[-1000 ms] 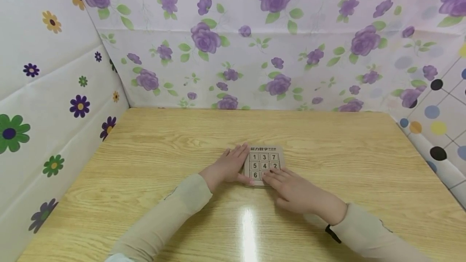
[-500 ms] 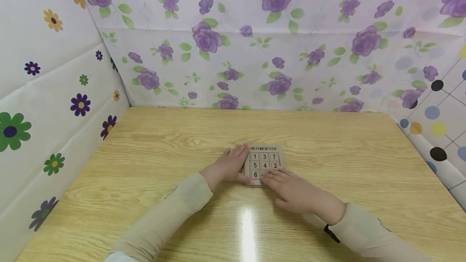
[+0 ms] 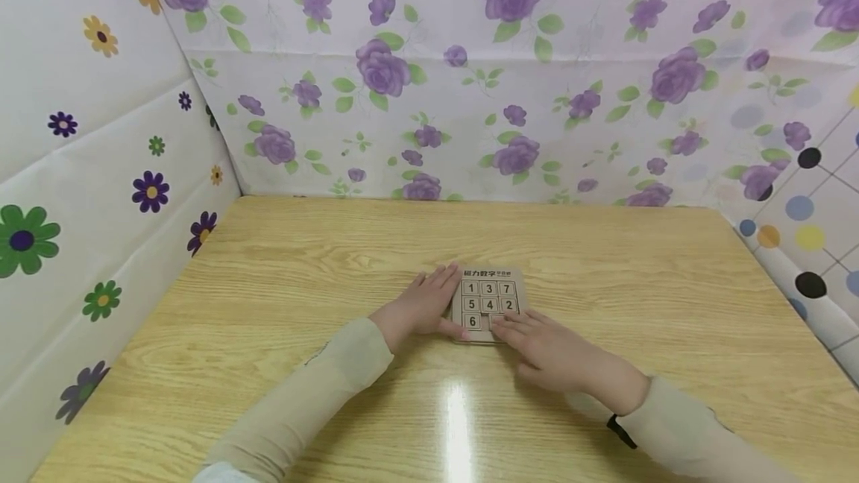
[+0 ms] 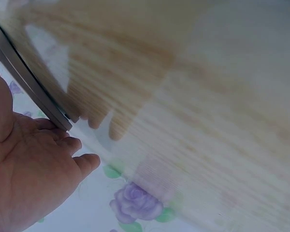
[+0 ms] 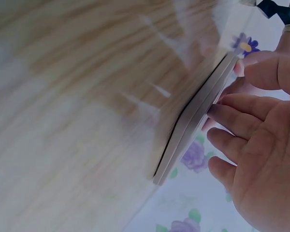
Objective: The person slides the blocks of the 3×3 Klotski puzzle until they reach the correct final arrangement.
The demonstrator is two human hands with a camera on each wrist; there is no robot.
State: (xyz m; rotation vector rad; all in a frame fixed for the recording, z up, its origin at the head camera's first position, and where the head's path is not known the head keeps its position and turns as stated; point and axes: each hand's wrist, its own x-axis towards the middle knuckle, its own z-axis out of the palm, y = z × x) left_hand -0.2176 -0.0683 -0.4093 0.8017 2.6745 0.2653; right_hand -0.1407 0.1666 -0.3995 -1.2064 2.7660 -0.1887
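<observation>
A flat, pale sliding number puzzle lies on the wooden table, with digits 1 3 7, 5 4 2 and 6 showing. My left hand holds it at the left side, fingers along that edge and thumb at the lower left corner. Fingertips of my right hand rest on a tile in the bottom row, hiding most of it and the lower right corner. A gap shows between that tile and the 6. In the right wrist view, the puzzle is seen edge-on beside the extended fingers.
The wood-grain table spreads around the puzzle, with a bright light reflection in front. Behind it stands a wall sheet of purple roses, with a daisy-print sheet at left and a dotted one at right.
The right fingers have shifted slightly right, and the bottom-row tile under them has slid right, so a gap now shows beside the 6. My left hand keeps its place on the puzzle.
</observation>
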